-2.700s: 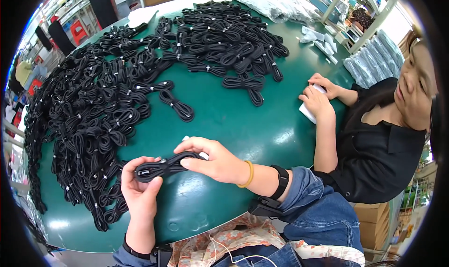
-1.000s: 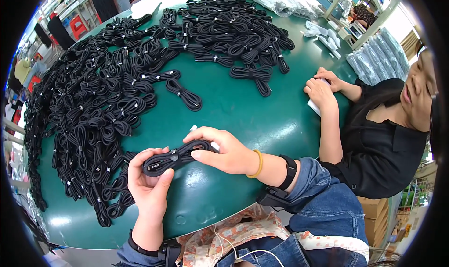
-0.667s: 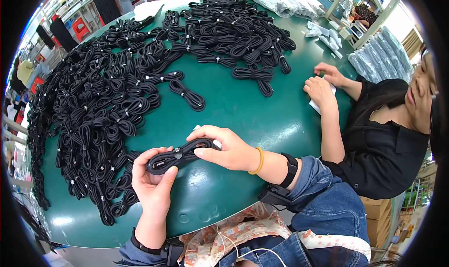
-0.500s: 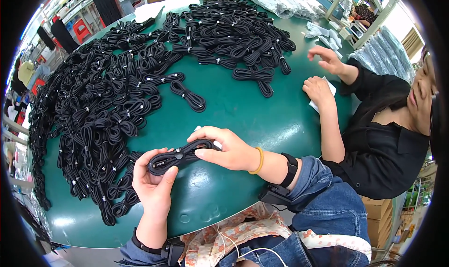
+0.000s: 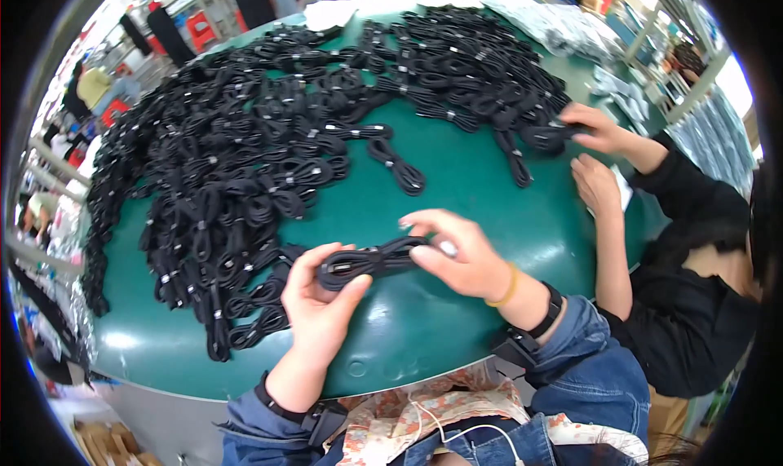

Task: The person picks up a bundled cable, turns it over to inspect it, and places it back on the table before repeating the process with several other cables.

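Note:
A coiled bundle of black cord (image 5: 377, 260), tied round its middle, is held up just above the green table. My left hand (image 5: 316, 318) is closed round its left end, the thumb along the near side. At the other end, my right hand (image 5: 471, 262) has the loops between its thumb and bent fingers. A small white piece shows by the right hand's fingers; I cannot make out what it is. To the left and beyond lies a wide heap of similar black cord bundles (image 5: 245, 152), many with small white tags. One single bundle (image 5: 396, 166) lies apart ahead of my hands.
At the right, a co-worker's hand (image 5: 605, 130) grips another black bundle (image 5: 548, 138); their other hand (image 5: 598, 187) rests by a white sheet (image 5: 626, 192). Plastic-wrapped packs (image 5: 563, 27) lie at the table's (image 5: 457, 160) far side. Red stools (image 5: 200, 32) stand beyond.
The whole scene has shifted rightward in the picture as the view turned. The co-worker's raised hand has reached to the heap and taken a bundle. My hands keep hold of the same bundle.

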A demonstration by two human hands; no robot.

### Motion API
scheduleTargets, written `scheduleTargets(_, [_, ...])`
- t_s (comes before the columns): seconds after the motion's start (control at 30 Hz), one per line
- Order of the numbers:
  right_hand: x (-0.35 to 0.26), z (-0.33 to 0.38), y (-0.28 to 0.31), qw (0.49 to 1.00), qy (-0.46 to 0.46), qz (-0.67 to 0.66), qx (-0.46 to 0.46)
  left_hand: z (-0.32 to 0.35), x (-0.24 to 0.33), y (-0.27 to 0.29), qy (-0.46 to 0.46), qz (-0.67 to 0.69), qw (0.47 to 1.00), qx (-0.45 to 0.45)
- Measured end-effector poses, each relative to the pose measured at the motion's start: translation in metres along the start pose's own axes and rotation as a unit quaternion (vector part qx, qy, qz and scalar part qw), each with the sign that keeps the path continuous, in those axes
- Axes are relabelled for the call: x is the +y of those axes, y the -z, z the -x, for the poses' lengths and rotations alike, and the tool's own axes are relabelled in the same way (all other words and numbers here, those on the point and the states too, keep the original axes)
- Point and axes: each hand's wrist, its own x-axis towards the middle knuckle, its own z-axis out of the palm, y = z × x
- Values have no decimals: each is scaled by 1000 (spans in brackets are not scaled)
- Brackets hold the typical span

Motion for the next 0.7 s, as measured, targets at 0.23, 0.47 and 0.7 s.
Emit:
scheduleTargets(0.23, [41,-23,123,782,-81,511,348,-3,-6,-1,-17,-10,1000,6])
scheduleTargets(0.47, [87,-2,179,705,-291,510,398,-5,-15,8,-51,-104,993,15])
scheduleTargets(0.7, [73,34,214,675,-312,506,437,-3,-7,1,-28,-3,999,20])
